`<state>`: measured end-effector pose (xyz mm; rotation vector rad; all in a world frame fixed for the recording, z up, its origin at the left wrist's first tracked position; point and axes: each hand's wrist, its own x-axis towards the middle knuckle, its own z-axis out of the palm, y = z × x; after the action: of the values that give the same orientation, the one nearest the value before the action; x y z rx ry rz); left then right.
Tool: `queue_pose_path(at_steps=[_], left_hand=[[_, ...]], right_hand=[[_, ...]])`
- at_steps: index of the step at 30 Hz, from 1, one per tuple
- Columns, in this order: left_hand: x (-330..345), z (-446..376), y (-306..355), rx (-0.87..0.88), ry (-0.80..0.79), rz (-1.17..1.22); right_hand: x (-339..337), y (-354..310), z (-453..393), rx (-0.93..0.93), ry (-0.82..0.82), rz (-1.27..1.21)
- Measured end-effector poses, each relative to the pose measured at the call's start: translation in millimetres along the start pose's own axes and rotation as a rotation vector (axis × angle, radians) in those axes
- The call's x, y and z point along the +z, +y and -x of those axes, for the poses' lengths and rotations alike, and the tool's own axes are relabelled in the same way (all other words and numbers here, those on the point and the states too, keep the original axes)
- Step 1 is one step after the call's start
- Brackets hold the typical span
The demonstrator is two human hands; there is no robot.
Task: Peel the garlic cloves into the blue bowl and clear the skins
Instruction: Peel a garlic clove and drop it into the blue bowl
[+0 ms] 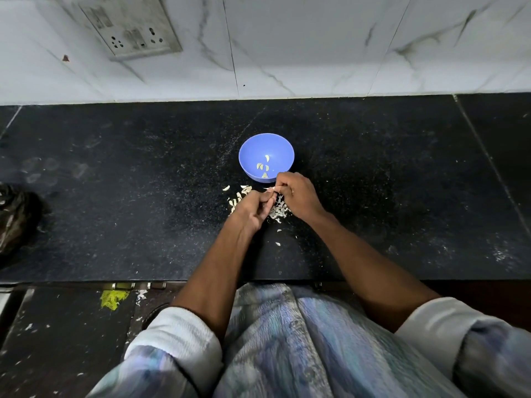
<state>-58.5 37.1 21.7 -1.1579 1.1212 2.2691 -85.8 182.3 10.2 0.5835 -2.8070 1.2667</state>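
The right hand (297, 193) and the left hand (254, 209) meet just in front of the bowl (265, 156), fingers curled in toward each other over a small pale thing at the fingertips, most likely a clove (270, 189) being stripped. It is too small to say how much skin is left on it. Both hands look closed on it, the left steadying and the right picking, though the exact pinch is hidden by the fingers.

Working this close to the bowl makes sense: a peeled clove needs only a short toss forward, and the skins (277, 211) drop straight down under the hands into one heap on the table (115, 196). To the left of the hands lies a looser scatter of pale pieces (238, 196); whether these are unpeeled cloves or skins I cannot tell. A few stray flakes sit nearer the person.

Inside the bowl are a few peeled cloves (263, 168), so the task looks early to midway, with the skins not yet cleared.

The table has wide dark room on both sides. Its far edge meets the tiled wall (287, 53) well behind the bowl; the near edge runs just before the person's lap. A dark bag (15, 219) lies at the far left, a likely place for sweeping skins.
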Motion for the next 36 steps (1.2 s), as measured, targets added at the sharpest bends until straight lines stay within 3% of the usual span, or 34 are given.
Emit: queue_pose_path(at_steps=[3,6,9,11,13,16,18,21,24,27,32,36], left_hand=[[-1,0,0,-0.099,-0.020,0.076],[2,0,-9,-0.003,0.078,0.007],[-5,-9,-26,0.521,0.295,-0.455],[-13,-11,-30,0.910,0.279,-0.756],[-19,-13,-26,1.139,0.240,-0.904],[-24,-15,-24,1.324,0.252,-1.059],[-26,-16,-28,1.338,0.258,-1.072],[-26,-14,-32,1.213,0.229,-0.936],[-22,-12,-28,1.089,0.122,-0.761],[-22,-11,-27,1.066,0.062,-0.778],[-25,-16,-28,1.038,0.074,-0.690],[-23,-20,-27,0.840,0.084,-0.554]], right_hand=[[8,6,3,-0.098,0.023,0.144],[11,12,8,-0.065,0.008,0.185],[10,7,4,0.159,-0.054,-0.017],[6,-3,-2,0.419,-0.072,-0.315],[2,-10,-6,0.612,-0.106,-0.594],[-1,-11,-8,0.745,-0.214,-0.809],[-2,-10,-7,0.801,-0.271,-0.846],[-3,-9,-7,0.824,-0.284,-0.869],[-4,-9,-8,0.857,-0.261,-0.892],[-3,-9,-8,0.874,-0.246,-0.868],[-2,-9,-6,0.739,-0.254,-0.695],[-2,-13,-1,0.589,-0.228,-0.569]])
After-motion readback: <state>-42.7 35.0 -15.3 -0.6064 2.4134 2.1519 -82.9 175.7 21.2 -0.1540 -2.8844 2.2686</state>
